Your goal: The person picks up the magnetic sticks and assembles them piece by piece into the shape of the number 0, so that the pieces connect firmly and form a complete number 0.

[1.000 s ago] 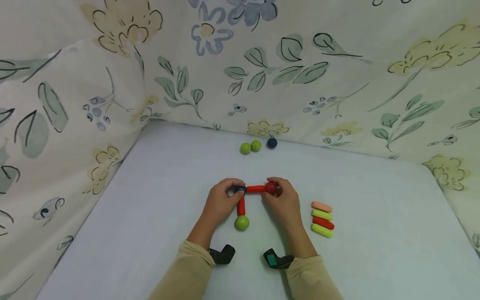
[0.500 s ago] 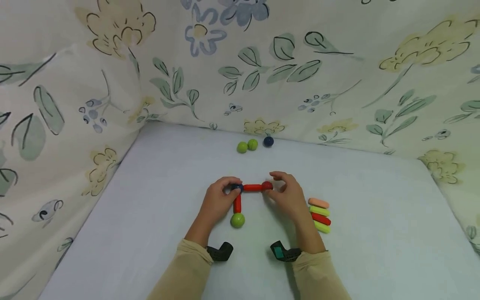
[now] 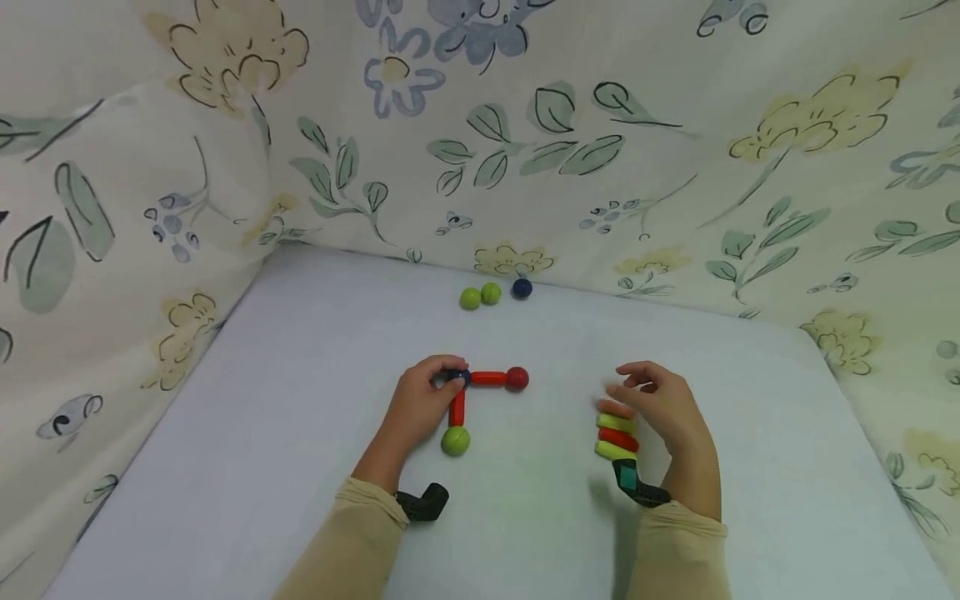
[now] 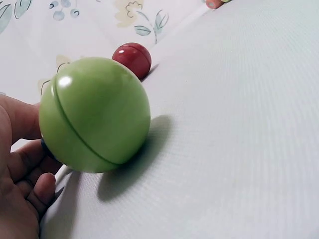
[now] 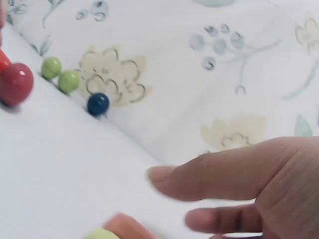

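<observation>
In the head view my left hand (image 3: 423, 404) pinches a dark blue ball (image 3: 460, 378) at the corner of an L-shaped piece. One red rod (image 3: 489, 378) runs right from it to a red ball (image 3: 517, 378). Another red rod (image 3: 457, 408) comes toward me and ends in a green ball (image 3: 456, 441), which looms large in the left wrist view. My right hand (image 3: 663, 404) holds nothing, its fingers loosely bent over a row of short rods. An orange rod (image 3: 617, 408) is nearest the fingertips; a red rod (image 3: 618, 440) lies between two yellow-green ones.
Two green balls (image 3: 480, 296) and a dark blue ball (image 3: 522, 288) rest at the back of the white table (image 3: 337, 333). A flowered cloth (image 3: 525, 208) hangs behind and at the left. Black devices sit on both wrists.
My right hand has let go of the red ball and moved right to the row of rods. My left hand has kept its hold on the blue ball.
</observation>
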The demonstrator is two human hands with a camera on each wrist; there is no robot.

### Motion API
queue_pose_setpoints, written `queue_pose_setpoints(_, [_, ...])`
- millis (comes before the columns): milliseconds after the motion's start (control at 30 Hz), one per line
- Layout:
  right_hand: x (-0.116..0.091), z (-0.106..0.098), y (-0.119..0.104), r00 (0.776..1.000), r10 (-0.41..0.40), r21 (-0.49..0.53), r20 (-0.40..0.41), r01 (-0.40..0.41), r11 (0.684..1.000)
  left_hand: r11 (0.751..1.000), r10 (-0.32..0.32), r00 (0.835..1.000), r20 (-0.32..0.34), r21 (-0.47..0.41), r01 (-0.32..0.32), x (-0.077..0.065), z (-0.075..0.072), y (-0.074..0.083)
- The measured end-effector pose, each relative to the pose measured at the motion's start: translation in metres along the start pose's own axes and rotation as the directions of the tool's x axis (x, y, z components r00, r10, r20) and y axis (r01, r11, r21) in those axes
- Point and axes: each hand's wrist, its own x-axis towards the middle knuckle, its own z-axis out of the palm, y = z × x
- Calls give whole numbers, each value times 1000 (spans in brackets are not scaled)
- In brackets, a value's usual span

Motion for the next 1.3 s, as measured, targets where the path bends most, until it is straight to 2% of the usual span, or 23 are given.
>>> queue_pose_setpoints(100, [-1, -1, 9, 994, 58, -5, 89, -58, 998, 1000, -5, 1000, 1, -1, 5, -2, -2, 0])
queue_pose_setpoints(200, [-1, 2, 13, 989, 81, -9, 127, -81, 997, 1000, 0, 1000, 6, -13, 0, -3, -3, 0])
queue_pose_setpoints(400, [6, 8, 14, 997, 49, -13, 67, -49, 999, 1000, 0, 1000, -3, -30, 0, -4, -3, -4])
queue_pose_setpoints(633, [11, 24, 10, 998, 60, 13, -5, -60, 998, 999, 1, 1000, 15, -36, -1, -5, -2, -5])
queue_pose_setpoints(800, [15, 40, -9, 998, -51, -66, -28, 49, 997, 999, 17, 1000, 10, -33, -17, -3, -3, -4])
queue_pose_setpoints(967, [14, 63, -35, 987, -159, -121, 19, 161, 980, 999, 11, 1000, 9, -36, -11, -1, -3, -3])
queue_pose_setpoints(1133, [11, 80, -50, 985, -170, -141, 41, 174, 975, 999, 26, 999, 19, -39, -25, -1, -2, -2])
queue_pose_setpoints(1300, [14, 84, -49, 982, -182, -141, 45, 186, 972, 999, 26, 1000, 9, -33, -26, -1, -3, -2])
